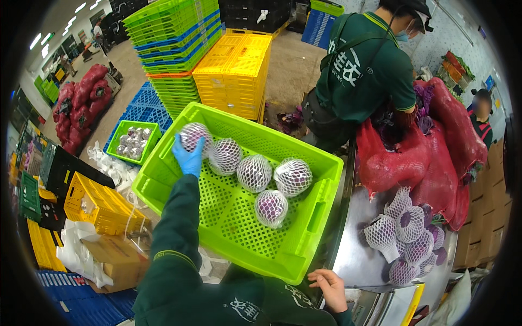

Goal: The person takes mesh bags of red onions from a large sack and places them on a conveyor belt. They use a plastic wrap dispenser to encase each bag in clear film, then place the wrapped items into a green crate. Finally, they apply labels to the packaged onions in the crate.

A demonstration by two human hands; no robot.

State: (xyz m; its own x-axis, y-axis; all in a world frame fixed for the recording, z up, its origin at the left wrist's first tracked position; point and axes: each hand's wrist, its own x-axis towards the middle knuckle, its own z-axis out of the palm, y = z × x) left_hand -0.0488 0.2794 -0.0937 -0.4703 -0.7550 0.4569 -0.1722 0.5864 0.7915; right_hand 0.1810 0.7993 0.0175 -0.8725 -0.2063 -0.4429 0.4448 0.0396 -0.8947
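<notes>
My left hand [188, 157], in a blue glove, grips a red cabbage [196, 137] wrapped in white foam netting and clear film. That cabbage sits at the far left corner inside a bright green plastic crate [261, 240]. Several more wrapped cabbages [254, 173] lie to its right on the perforated crate floor. Bare and with loosely bent fingers, my right hand [329, 287] is just off the crate's near right corner, holding nothing. To its right, several cabbages in foam nets [410, 228] are piled on a metal table [350, 252].
A co-worker [367, 73] leans over red mesh sacks [399, 163] at the table's far end. Beyond my crate rise stacked green crates [175, 49] and yellow crates [232, 73]. A small green crate of wrapped produce [133, 142], a yellow crate [98, 208] and a cardboard box [118, 256] are left.
</notes>
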